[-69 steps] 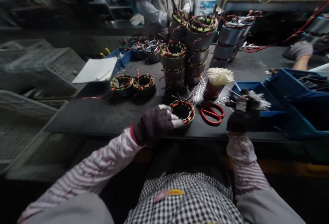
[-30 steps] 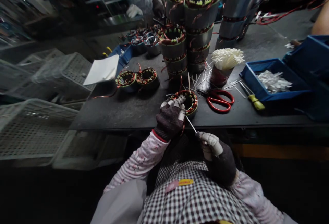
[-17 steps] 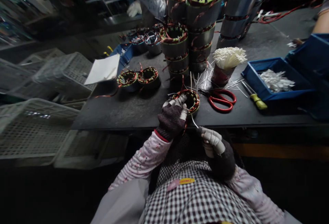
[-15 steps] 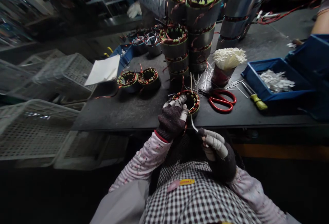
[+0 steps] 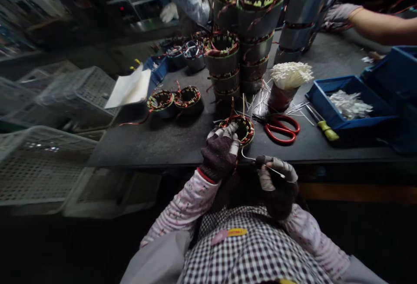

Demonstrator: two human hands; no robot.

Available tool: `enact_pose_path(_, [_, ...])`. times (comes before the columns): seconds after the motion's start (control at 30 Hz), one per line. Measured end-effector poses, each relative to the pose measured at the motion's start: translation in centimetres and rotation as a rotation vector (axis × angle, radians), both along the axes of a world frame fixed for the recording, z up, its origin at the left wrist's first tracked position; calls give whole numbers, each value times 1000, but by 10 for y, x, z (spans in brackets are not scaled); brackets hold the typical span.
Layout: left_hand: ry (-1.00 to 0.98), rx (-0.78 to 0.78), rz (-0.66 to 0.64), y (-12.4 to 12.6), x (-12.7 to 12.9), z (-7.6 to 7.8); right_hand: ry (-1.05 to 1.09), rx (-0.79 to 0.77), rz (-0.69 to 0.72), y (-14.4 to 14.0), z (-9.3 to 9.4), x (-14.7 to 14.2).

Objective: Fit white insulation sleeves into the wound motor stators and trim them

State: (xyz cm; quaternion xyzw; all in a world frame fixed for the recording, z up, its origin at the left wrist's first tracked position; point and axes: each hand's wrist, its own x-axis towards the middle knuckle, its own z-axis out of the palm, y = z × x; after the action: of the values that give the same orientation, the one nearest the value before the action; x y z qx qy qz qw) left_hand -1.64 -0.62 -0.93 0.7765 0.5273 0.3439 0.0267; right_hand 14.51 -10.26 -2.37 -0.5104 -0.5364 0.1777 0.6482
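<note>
The stator [image 5: 239, 130] is kept at the near edge of the bench [image 5: 169, 140], gripped at its 9 o'clock rim by the gloved left hand [image 5: 220, 151], as before. The right hand [image 5: 276, 179], at 5 o'clock of the stator, is closed on a thin white tie [image 5: 260, 162]; the tie, earlier pointed steeply up, is now laid almost level. A co-worker's arm [image 5: 374, 21] has come in at 2 o'clock. The red scissors [image 5: 282, 127] are unmoved.
</note>
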Motion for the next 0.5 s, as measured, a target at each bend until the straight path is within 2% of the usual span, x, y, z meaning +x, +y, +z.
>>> enact_pose_path(0.07, [3, -6, 3, 0, 0, 1, 9, -14, 2, 0, -4, 2])
enact_pose_path(0.13, [-6, 5, 5, -1, 1, 1, 79, -107, 56, -1, -5, 5])
enact_pose_path(0.27, [-35, 23, 9, -2, 2, -1, 254, -446, 253, -5, 2, 6])
enact_pose_path(0.37, [-42, 15, 13, -2, 2, -2, 412, -671, 333, 0, 4, 4])
enact_pose_path(0.43, [-44, 8, 22, -2, 2, -2, 477, -756, 344, 9, 0, 3])
enact_pose_path(0.5, [-44, 7, 23, -1, 2, -3, 470, -766, 363, 22, -6, 2])
